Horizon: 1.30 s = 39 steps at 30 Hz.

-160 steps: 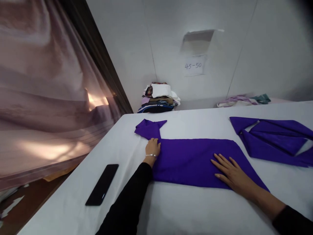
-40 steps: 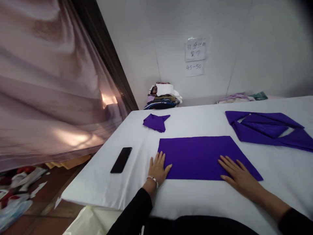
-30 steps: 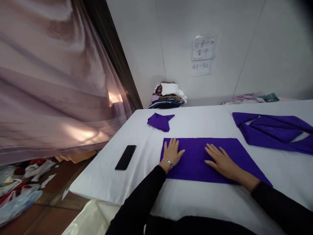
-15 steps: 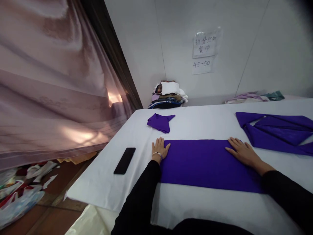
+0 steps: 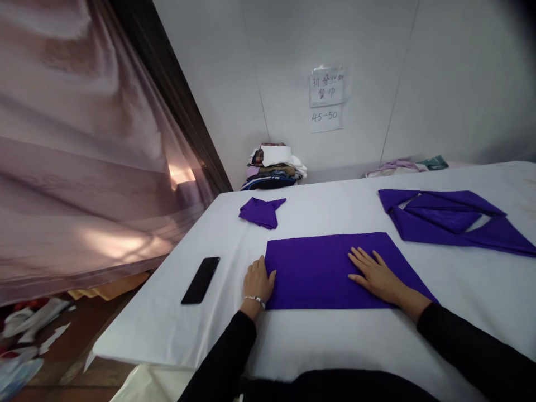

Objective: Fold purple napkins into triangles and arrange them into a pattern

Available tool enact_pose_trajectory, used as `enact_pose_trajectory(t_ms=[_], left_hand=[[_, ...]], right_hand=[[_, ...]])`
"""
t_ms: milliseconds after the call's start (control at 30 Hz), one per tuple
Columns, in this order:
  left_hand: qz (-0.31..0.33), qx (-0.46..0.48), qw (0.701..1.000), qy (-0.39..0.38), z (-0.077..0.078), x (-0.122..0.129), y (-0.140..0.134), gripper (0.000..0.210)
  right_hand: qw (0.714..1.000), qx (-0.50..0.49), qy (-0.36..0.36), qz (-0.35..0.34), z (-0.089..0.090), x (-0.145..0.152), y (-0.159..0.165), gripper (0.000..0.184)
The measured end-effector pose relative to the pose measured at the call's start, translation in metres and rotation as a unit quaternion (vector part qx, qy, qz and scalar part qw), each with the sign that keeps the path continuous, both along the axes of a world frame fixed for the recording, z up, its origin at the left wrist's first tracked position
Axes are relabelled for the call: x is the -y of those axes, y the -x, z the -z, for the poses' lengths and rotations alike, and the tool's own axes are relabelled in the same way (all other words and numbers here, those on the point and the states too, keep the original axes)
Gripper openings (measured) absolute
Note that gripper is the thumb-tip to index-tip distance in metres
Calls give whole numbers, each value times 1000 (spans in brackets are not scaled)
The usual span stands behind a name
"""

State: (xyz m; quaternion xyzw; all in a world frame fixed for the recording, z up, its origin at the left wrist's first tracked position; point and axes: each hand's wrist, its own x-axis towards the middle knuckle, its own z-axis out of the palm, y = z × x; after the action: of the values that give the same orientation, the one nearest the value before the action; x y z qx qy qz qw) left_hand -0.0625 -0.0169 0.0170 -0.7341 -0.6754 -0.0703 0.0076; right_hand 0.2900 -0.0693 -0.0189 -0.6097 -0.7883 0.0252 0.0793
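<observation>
A purple cloth napkin [image 5: 312, 273], folded into a flat rectangle, lies in front of me on the white-covered table [image 5: 326, 340]. My left hand [image 5: 258, 280], with a bracelet at the wrist, rests at the napkin's left edge, fingers stretched out and the thumb touching the cloth. Spread flat over the right part of the napkin is my right hand [image 5: 374, 274], palm down. Neither hand grips anything. A small folded purple cloth [image 5: 260, 213] with a pointed tip lies farther back on the left. More folded purple cloth [image 5: 448, 215] lies back right, white showing through its gaps.
A black phone [image 5: 201, 281] lies left of my left hand. Stacked clothes [image 5: 274, 167] stand by the wall behind the table, with more cloths [image 5: 402, 166] farther right. A pink curtain [image 5: 92, 167] hangs on the left. Paper signs [image 5: 326, 97] are on the wall.
My right hand has moved left and inward over the napkin. My left hand has slid nearer to me along the left edge. The whole view has shifted slightly.
</observation>
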Motion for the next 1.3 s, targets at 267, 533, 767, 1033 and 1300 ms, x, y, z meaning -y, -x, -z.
enact_pose_trajectory(t_ms=[267,533,767,1033,1300], left_hand=[[-75,96,988,95,-7,4,5,58],[-73,129,982,118,-8,2,11,48],[-81,138,981,109,-6,2,12,52],[-94,147,979,105,-5,11,10,57],[-128,443,875,150,-12,1,16,61]], right_hand=[[1000,-19,-3,14,-5,7,7,67],[999,-1,11,50,11,19,-32,68],[994,17,-4,105,-8,11,-36,70],[998,-46,-10,-39,-29,-32,45,71],[995,-86,36,-21,-10,-59,41,70]])
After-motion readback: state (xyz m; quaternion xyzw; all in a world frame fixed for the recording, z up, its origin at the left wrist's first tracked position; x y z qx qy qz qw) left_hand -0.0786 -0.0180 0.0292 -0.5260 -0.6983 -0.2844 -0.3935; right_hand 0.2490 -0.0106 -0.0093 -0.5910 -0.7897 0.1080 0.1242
